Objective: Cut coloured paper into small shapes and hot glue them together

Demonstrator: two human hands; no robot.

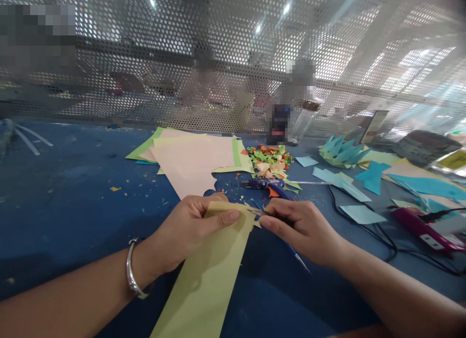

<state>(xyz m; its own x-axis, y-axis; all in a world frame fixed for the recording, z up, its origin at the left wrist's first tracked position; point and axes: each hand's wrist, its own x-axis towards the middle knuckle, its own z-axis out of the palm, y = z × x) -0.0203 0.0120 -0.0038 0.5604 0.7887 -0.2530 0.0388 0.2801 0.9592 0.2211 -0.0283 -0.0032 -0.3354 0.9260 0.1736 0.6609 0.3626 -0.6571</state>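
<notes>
**Yellow paper strip (207,279) under the left thumb**

Nearest us, the strip runs off the bottom of the view, its long body slanting up over the blue table (91,221) to our two hands. Our left hand (196,226) pinches its far end, thumb flat on top and the other fingers mostly hidden behind. Our right hand (302,226) is closed round a slim pointed metal tool (256,212), probably small scissors; its tip meets the strip's upper right corner, where the edge is notched. We cannot tell whether the blades are parted.

We judge the strip light and fairly crisp, like coloured craft paper: stiff enough to hold its line, yet quick to crease or tear at the narrow points of that notched edge. Several layers may lie together at the top, and these could slide over one another unless pressed firmly. The best hold seems to be a flat pinch close beside the notches, clear of the tip, with the long tail left resting loose. Beyond our hands lie pale pink sheets (192,158) and a heap of coloured scraps (271,158).
</notes>
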